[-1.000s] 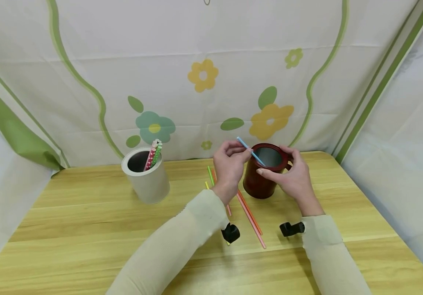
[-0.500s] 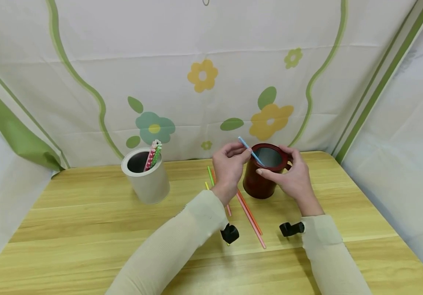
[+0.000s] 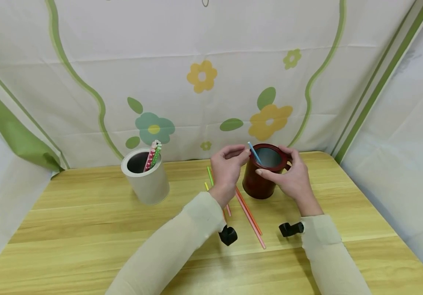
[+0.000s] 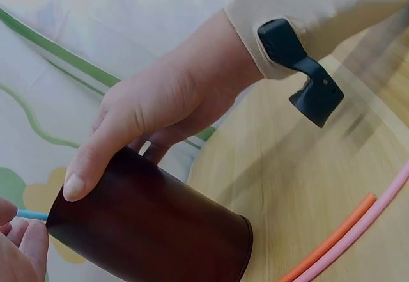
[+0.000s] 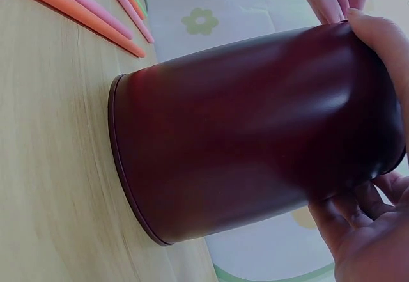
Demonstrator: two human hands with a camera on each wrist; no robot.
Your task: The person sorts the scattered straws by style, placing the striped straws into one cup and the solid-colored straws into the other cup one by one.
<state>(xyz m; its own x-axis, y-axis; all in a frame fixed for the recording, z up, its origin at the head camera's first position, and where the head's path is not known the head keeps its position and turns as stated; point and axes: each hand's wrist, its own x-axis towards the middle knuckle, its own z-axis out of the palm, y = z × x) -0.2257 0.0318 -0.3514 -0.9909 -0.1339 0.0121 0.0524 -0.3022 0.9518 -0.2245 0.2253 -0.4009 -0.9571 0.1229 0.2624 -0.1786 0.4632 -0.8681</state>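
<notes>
A dark red mug [image 3: 258, 183] stands upright on the table. My right hand [image 3: 295, 176] grips it around the rim, thumb at the front and fingers by the handle side. A light blue drinking straw [image 3: 254, 153] leans inside the mug's mouth, its upper end above the rim. My left hand [image 3: 229, 166] is at the rim's left side, its fingertips right beside the straw. In the left wrist view, the straw [image 4: 32, 215] shows between the left fingers and the mug [image 4: 160, 224]. The right wrist view shows mostly the mug's side [image 5: 255, 128].
Several loose straws lie under and beside the left forearm, including a pink straw [image 3: 251, 223] and an orange straw [image 3: 249, 213]. A white cup [image 3: 148, 188] holding patterned straws [image 3: 152, 157] stands at the left. A flowered cloth [image 3: 204, 106] hangs behind the wooden table [image 3: 86, 229].
The blue straw has tipped steeper and moved right into the mug's mouth. The left fingertips no longer overlap it and sit to its left. The right hand holds the mug as before.
</notes>
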